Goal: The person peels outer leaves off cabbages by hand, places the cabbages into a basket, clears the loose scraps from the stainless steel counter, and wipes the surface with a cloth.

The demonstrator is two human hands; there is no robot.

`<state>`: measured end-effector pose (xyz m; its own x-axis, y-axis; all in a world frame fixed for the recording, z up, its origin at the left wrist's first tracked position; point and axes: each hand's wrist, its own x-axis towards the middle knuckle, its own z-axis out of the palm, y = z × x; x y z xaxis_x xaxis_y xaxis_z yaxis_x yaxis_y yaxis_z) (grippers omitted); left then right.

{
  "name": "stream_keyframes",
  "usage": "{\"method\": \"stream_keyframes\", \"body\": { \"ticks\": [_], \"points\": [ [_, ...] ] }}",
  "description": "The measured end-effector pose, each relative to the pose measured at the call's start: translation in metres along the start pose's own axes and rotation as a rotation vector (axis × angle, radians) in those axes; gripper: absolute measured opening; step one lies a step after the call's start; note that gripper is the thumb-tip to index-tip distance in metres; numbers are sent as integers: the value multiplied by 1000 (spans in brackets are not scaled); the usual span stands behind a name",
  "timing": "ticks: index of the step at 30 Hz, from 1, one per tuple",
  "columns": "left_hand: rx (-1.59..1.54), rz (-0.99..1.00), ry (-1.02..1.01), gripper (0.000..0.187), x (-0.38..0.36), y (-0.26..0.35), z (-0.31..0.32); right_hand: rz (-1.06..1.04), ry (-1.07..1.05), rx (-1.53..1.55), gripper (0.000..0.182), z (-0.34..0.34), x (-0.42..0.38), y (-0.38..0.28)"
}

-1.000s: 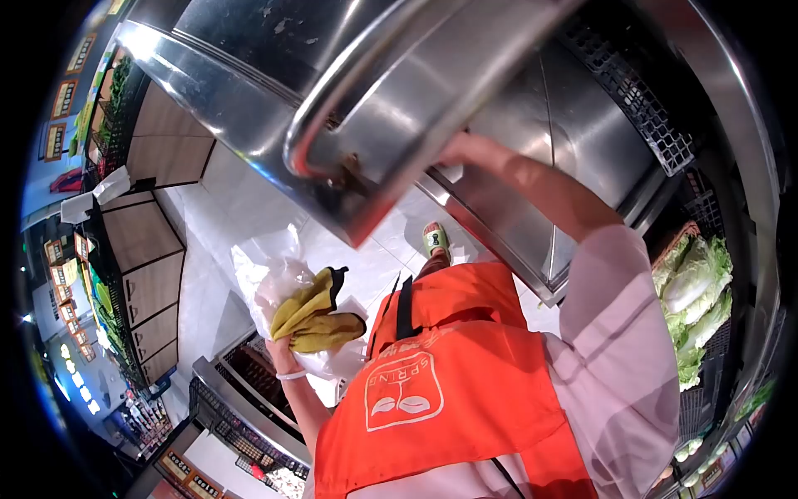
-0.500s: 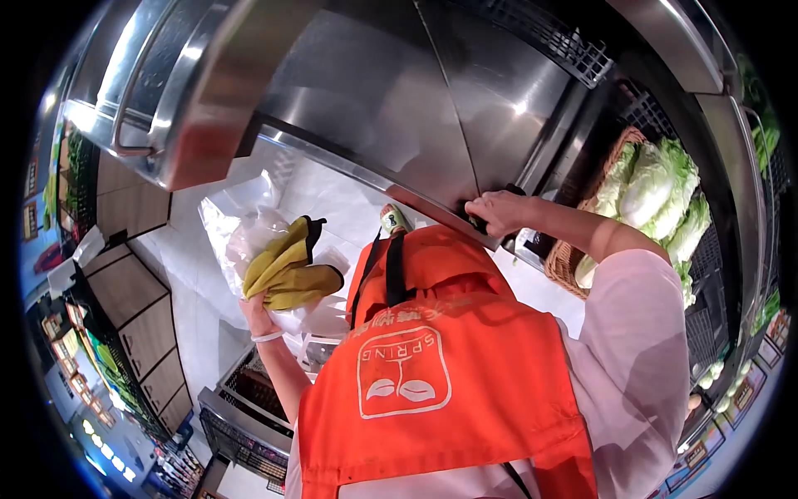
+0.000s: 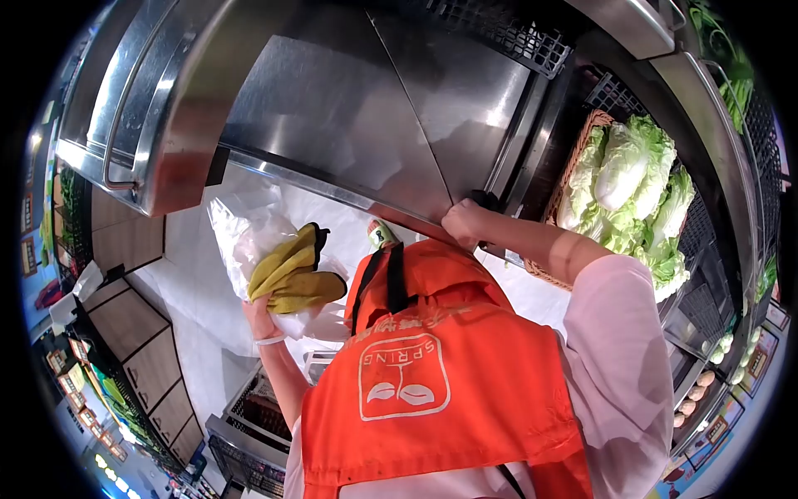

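My left hand (image 3: 264,320) is raised beside my orange apron (image 3: 432,374) and is shut on a pair of yellow gloves (image 3: 291,270) together with a crumpled clear plastic bag (image 3: 241,229). My right hand (image 3: 461,223) reaches forward to the lower edge of a stainless steel panel (image 3: 349,108). Its fingers curl over that edge, next to a small black part (image 3: 486,200). Whether the fingers also hold the black part is unclear.
A wicker basket (image 3: 565,179) of napa cabbages (image 3: 632,183) sits to the right of the panel, among black crates. My shoe (image 3: 381,234) stands on white floor tiles. Wooden display stands (image 3: 137,333) line the left. A wire cart (image 3: 249,416) is at the lower left.
My right hand came down from the raised steel tray to the panel's lower edge and shifted slightly left. The view swung toward the cabbages. The left hand still holds the gloves and bag.
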<state>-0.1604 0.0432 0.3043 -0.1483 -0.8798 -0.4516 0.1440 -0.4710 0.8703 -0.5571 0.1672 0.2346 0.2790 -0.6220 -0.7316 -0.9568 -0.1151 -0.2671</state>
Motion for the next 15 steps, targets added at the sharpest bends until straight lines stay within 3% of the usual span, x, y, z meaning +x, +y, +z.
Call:
{"method": "stream_keyframes", "body": {
  "ticks": [3,4,6,7,8,9,10,11,12,13,15],
  "points": [
    [0,29,-37,54,4,3,2,-33,-319,104,33,-17,14,17],
    [8,30,-39,54,6,4,4,-32,-327,176,32,-23,7,20],
    [34,24,-33,54,7,6,3,-313,-745,214,38,-15,7,32],
    [53,16,-26,54,7,7,-2,-171,-820,283,48,-28,-22,23],
    [68,12,-26,53,12,6,-6,-313,-837,297,56,-54,-53,21],
    [77,10,-26,53,15,5,-7,-164,-762,274,56,-67,-71,34],
    [77,13,-45,53,16,6,-3,-149,-704,322,55,-74,-73,54],
    [80,18,-66,52,15,11,3,113,-470,223,50,-95,-85,54],
    [82,26,-85,52,17,17,9,294,-265,464,47,-112,-96,64],
    [110,13,-100,52,20,22,12,271,-134,375,42,-104,-80,88],
    [166,-16,-132,51,29,28,22,340,363,-11,25,-56,-31,129]
  ]
}}
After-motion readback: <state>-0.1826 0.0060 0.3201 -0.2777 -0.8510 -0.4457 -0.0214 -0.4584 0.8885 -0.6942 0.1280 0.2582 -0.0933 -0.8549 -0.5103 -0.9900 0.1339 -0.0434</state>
